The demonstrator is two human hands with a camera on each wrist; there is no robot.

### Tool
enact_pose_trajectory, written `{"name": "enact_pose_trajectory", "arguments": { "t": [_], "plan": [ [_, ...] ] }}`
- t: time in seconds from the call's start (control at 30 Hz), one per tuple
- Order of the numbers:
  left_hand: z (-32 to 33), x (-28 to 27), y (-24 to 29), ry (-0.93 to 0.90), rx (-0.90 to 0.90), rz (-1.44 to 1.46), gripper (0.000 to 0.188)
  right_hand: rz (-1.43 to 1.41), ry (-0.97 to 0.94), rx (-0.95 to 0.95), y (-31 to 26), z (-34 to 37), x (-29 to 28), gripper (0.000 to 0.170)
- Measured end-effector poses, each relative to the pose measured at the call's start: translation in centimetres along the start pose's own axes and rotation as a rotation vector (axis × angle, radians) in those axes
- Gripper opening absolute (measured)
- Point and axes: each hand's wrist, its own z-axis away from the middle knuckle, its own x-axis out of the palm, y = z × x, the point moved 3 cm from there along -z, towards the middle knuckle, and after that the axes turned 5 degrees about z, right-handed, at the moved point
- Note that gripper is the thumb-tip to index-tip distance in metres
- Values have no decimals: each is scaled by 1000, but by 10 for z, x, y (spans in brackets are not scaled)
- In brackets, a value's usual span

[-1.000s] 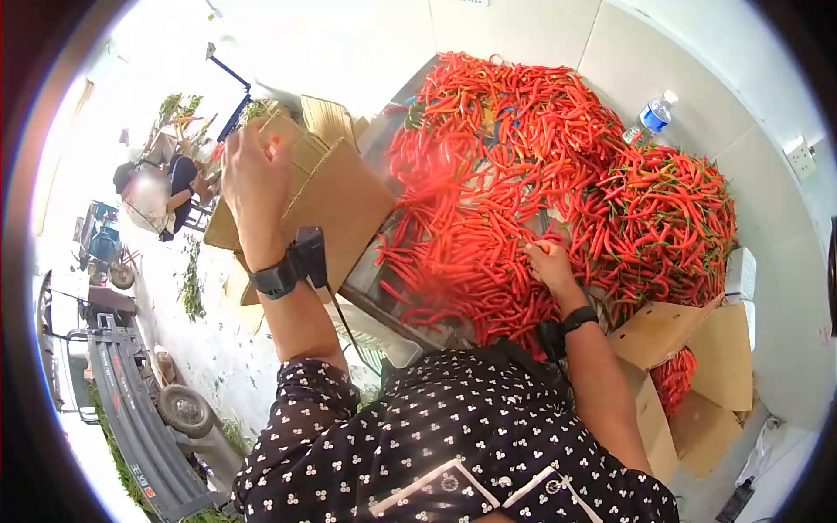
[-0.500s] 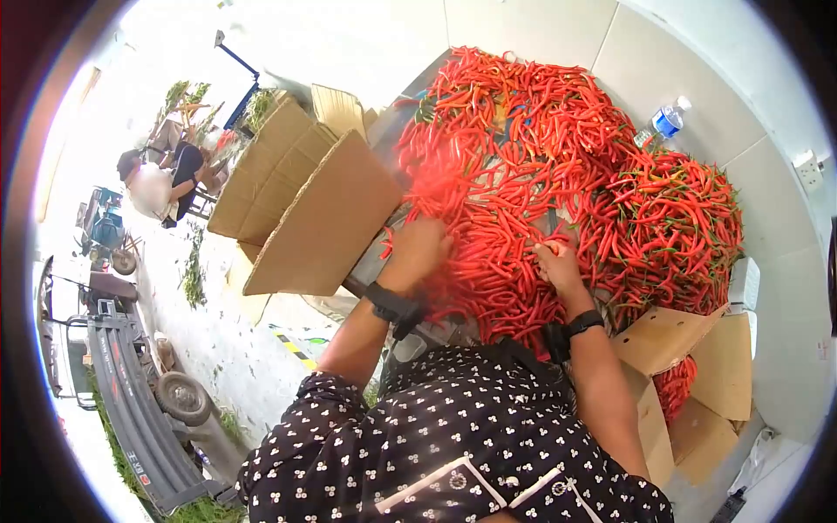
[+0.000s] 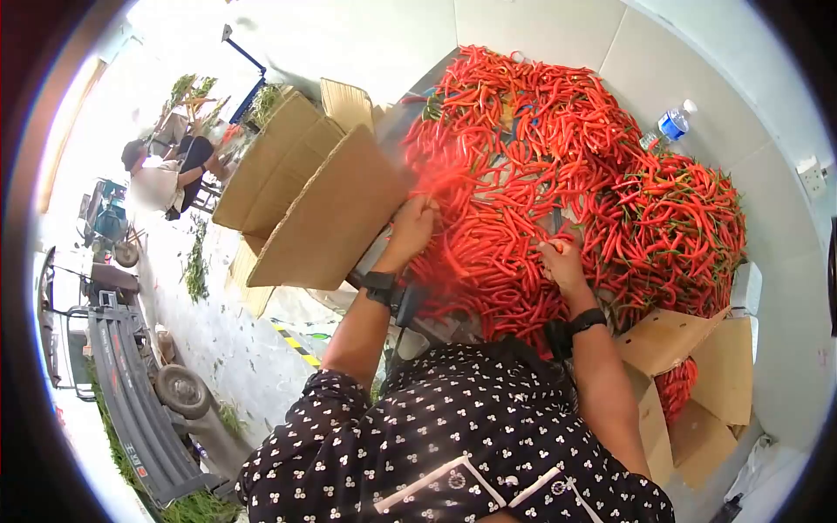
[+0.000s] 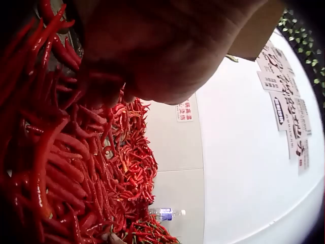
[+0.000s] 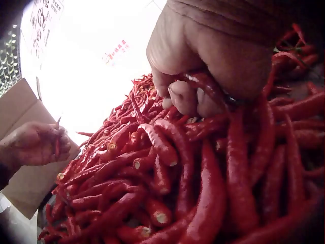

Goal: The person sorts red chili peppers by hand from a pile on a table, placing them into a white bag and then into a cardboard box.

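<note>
Red chili peppers [image 3: 488, 235] lie in a wide spread before me, many with cut stem ends in the right wrist view. Over the left edge of this spread, beside a cardboard flap, is my left hand [image 3: 411, 227]. In the right wrist view its curled fingers hold a slim red chili [image 5: 57, 145]. My right hand [image 3: 562, 264] is low over the right part of the spread. Its fingers curl round another red chili [image 5: 198, 79], close above the loose peppers. The left wrist view shows the left hand dark and from behind, its fingertips hidden.
An open cardboard box [image 3: 327, 209] stands left of the peppers. A taller heap with green stems [image 3: 676, 227] lies right, a water bottle [image 3: 671, 125] behind it. Another box [image 3: 724, 366] with peppers is at lower right. A person [image 3: 166, 183] sits far left, near a cart [image 3: 131, 383].
My left hand came down from over the cardboard box to the left edge of the peppers, then drew slightly left. The right hand stayed nearly in place.
</note>
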Motion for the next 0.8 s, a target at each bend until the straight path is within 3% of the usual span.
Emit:
{"name": "enact_pose_trajectory", "arguments": {
  "t": [0.1, 0.17, 0.27, 0.4, 0.47, 0.6, 0.7, 0.8],
  "plan": [
    [-5, 9, -5, -59, -9, -175, 17, 19, 3, 25, -3, 2, 0, 15],
    [4, 31, 18, -134, 232, -673, 17, -22, 28, 20, -3, 4, 1, 15],
    [3, 48, 6, -229, 203, -922, 19, -16, -24, 9, 4, -2, -3, 15],
    [-2, 49, 5, -263, 167, -954, 20, -36, 3, -5, 0, 1, -1, 15],
    [-6, 40, 0, -325, 54, -739, 22, -42, 8, 7, -3, 3, -1, 14],
    [0, 38, 4, -354, 109, -707, 23, -15, 7, 15, 2, -1, -2, 14],
    [1, 44, 4, -402, 135, -847, 26, -37, 11, 19, 0, 0, -1, 13],
    [6, 46, 18, -375, 31, -617, 27, 37, 18, 57, -1, 1, -3, 16]
  ]
}}
